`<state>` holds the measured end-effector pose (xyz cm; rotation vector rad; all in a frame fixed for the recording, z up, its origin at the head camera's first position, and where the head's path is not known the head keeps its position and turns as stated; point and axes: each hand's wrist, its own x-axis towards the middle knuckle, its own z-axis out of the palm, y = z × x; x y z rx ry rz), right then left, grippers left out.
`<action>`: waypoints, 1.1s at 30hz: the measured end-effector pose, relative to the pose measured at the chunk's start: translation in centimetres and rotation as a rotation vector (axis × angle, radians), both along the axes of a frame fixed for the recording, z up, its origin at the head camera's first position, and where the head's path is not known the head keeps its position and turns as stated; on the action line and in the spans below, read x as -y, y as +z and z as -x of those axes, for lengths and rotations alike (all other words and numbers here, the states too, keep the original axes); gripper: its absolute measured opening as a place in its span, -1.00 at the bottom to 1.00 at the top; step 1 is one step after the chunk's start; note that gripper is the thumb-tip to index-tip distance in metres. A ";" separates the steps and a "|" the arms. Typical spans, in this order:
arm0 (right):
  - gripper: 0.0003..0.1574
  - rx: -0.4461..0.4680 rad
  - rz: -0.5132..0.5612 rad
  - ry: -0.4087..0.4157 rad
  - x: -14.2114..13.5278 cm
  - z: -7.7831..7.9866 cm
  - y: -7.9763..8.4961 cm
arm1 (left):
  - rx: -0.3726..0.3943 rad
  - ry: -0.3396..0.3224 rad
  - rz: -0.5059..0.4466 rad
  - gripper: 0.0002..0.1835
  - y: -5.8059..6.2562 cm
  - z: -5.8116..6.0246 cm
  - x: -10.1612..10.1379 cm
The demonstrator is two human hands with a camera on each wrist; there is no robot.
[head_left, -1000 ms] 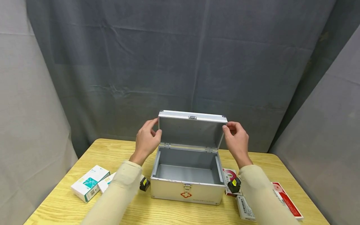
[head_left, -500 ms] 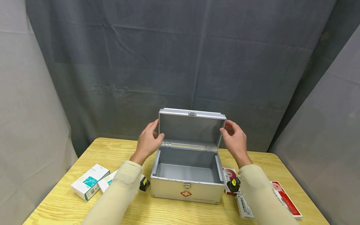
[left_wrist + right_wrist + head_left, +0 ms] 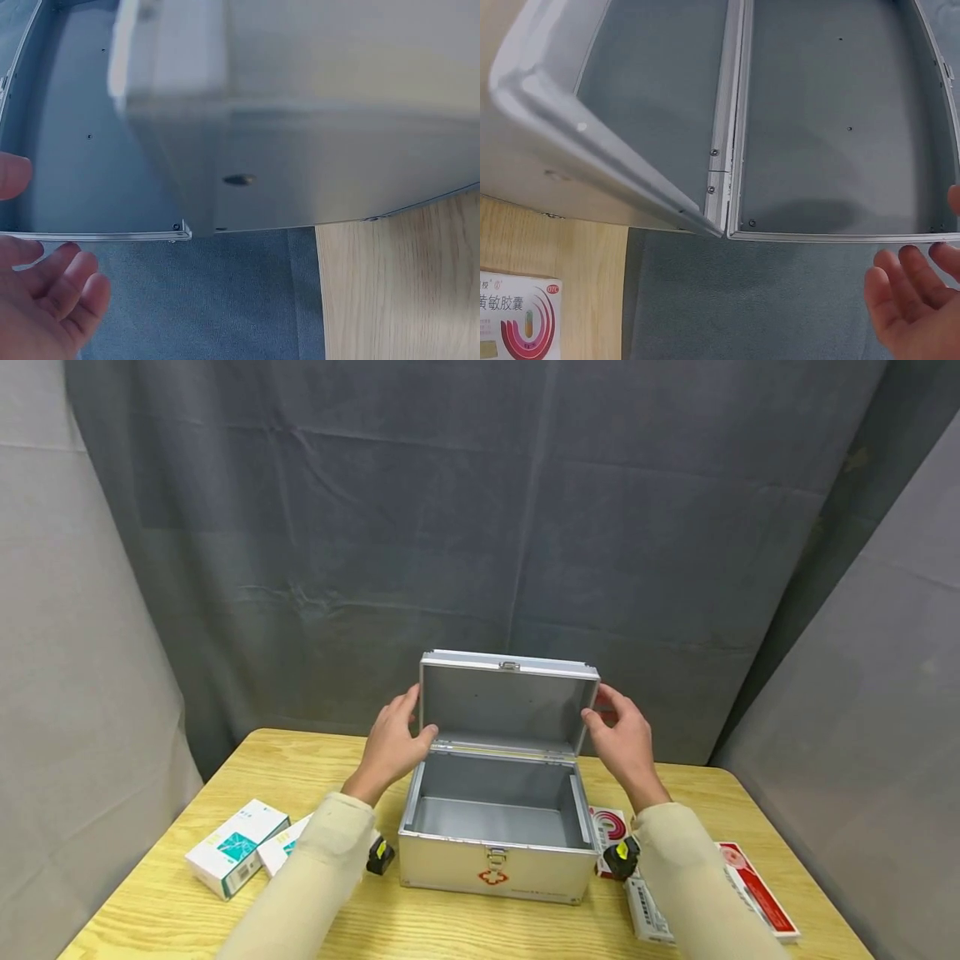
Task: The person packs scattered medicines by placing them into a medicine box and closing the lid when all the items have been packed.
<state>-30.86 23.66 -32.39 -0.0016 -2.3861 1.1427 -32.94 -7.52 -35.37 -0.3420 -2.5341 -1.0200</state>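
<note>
A silver metal first-aid case [image 3: 498, 872] with a red cross on its front stands on the table, its hinged lid [image 3: 517, 702] raised and leaning back. My left hand [image 3: 393, 743] is at the lid's left edge, thumb in front of the rim and fingers along the outer side. On the opposite edge, my right hand [image 3: 622, 735] mirrors this, thumb in front and fingers behind. Both wrist views show loosely bent fingers [image 3: 71, 281] close beside the lid's rim, with the thumb apart from them. The case's grey interior [image 3: 495, 818] holds nothing.
Two white-and-green medicine boxes, one the nearer box [image 3: 238, 847], lie left of the case on the wooden table [image 3: 360, 935]. Right of it are a box with a pink arc design [image 3: 525, 319], a white carton [image 3: 647, 910] and a red-and-white box [image 3: 761, 893]. Grey curtains [image 3: 480, 527] surround the table.
The lid has tipped slightly further back since a second ago. Both hands have slid a little lower along its sides, and their fingers look looser at the edges.
</note>
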 end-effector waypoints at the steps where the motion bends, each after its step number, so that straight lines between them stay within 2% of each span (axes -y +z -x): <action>1: -0.40 0.002 -0.002 0.006 -0.1 0.0 0.0 | -0.003 0.000 -0.003 -0.25 -0.1 0.0 0.0; 9: -0.46 0.060 -0.024 0.013 -1.5 -0.3 -0.8 | 0.042 -0.005 -0.004 -0.27 -1.6 -0.3 0.3; 14: -0.43 0.075 -0.040 0.050 -1.9 -0.6 -1.1 | -0.008 -0.007 -0.005 -0.30 -1.9 -0.7 1.0; 22: -0.37 0.118 -0.136 0.075 -4.4 -1.9 -1.5 | -0.017 -0.067 0.095 -0.33 -3.0 -2.1 1.8; 29: -0.33 0.201 -0.210 0.089 -6.1 -2.6 -2.2 | 0.027 -0.102 0.165 -0.21 -4.3 -3.4 3.0; 33: -0.36 0.229 -0.249 0.105 -6.5 -2.8 -2.8 | -0.023 -0.129 0.220 -0.16 -5.0 -4.1 3.7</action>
